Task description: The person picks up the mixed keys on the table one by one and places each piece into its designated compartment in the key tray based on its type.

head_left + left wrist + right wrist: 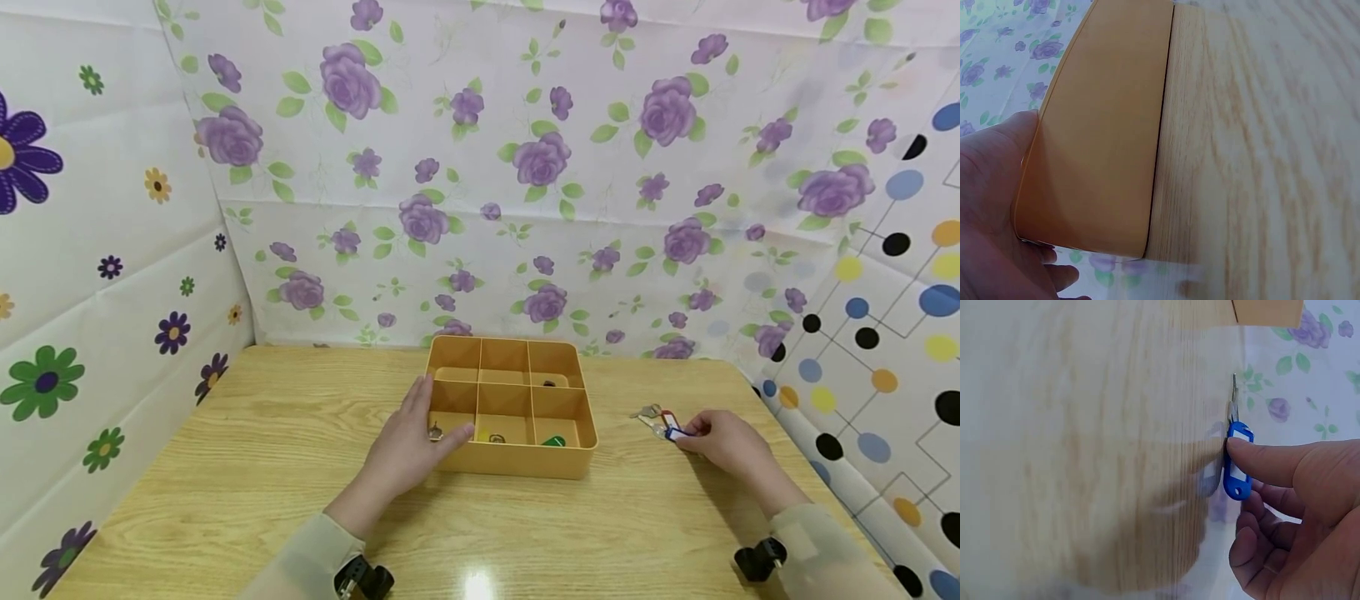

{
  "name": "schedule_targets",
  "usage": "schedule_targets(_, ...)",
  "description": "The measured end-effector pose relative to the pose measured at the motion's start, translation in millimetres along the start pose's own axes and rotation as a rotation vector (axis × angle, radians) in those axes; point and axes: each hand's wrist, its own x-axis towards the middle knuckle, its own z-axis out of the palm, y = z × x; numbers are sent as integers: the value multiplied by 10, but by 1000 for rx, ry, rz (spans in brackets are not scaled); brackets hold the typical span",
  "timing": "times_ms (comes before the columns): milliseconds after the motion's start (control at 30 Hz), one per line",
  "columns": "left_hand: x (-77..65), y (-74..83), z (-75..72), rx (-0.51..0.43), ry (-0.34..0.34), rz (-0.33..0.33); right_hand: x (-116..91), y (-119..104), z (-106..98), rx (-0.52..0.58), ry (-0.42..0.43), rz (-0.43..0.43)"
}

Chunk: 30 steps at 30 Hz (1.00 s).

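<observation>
An orange-yellow compartment box [517,460] stands on the table, with small items in several compartments. My left hand [405,437] grips its front left corner, thumb over the front rim and fingers along the left side; in the left wrist view the hand [991,187] is at the box's end. To the right of the box, my right hand [723,446] pinches a blue key tag [1238,465] with a white label between thumb and fingers. A key [1234,403] hangs off the tag's far end. Touching or close beside it lies a red key tag [669,419] with a key [647,411].
Inside the box are a green item [553,442] at front right, a small ring-like item [497,438] at front middle, a metallic item [435,432] at front left and a dark item [549,384] at back right. Patterned cloth walls [480,275] enclose the wooden table [300,467].
</observation>
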Motion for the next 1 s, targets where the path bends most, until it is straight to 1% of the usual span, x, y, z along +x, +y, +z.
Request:
schedule_targets(200,-2,12,-5,-6,5,-3,-47,-13,-25,0,23,-25)
schedule_targets(433,1,7,-2,0,5,2,-97,-68,-50,35,56,-57)
schedule_targets(667,-5,0,-3,-6,7,8,-126,-179,-96,77,90,-47)
schedule_targets(1000,2,-20,12,-18,3,4,-152,-366,-120,125,185,-90)
